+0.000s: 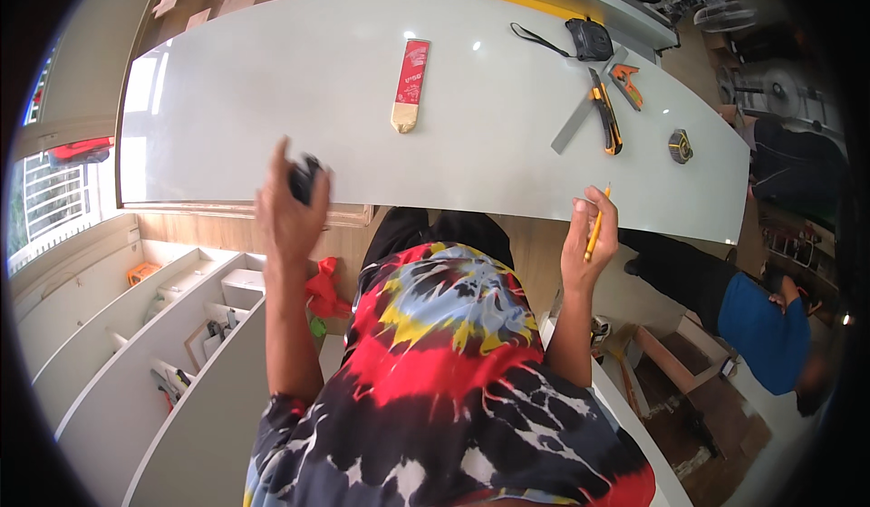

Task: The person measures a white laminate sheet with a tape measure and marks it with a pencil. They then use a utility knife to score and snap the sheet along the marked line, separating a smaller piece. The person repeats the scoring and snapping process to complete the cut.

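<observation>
Lying pinched across the right hand (577,251) is a pencil (594,235). The left hand (292,206) is gripping a blurred, perhaps boxy black object (305,177).

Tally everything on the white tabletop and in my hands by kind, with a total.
Utility knife: 1
Square with orange handle: 1
Yellow-and-black tape measure: 1
Black boxy tool with strap: 1
Flat red-and-tan item: 1
Pencil in right hand: 1
Blurred dark object in left hand: 1
Total: 7
</observation>
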`<control>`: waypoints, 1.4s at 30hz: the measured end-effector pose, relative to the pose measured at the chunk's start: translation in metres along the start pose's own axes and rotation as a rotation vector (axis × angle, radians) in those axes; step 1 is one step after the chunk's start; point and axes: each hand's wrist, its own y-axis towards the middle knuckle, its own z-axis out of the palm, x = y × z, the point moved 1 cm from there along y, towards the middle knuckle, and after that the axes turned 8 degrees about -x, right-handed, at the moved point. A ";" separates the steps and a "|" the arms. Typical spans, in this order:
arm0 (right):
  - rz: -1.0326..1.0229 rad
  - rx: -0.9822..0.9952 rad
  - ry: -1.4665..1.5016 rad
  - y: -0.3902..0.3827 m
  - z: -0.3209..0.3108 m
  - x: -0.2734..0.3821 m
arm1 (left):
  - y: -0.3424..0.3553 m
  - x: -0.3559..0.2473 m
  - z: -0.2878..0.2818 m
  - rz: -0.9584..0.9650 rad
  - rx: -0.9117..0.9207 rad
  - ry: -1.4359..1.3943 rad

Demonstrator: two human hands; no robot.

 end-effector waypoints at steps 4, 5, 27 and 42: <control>0.136 0.048 -0.089 -0.011 0.021 -0.019 | 0.082 0.026 0.031 0.236 -0.225 0.245; 0.134 0.081 -0.115 -0.014 0.024 -0.020 | 0.093 0.030 0.040 0.275 -0.206 0.278; 0.224 0.057 0.329 0.079 -0.001 -0.157 | -0.022 -0.002 0.056 0.222 0.042 0.273; -0.088 -0.080 0.804 0.160 -0.017 -0.108 | 0.065 -0.030 0.030 0.114 0.239 0.232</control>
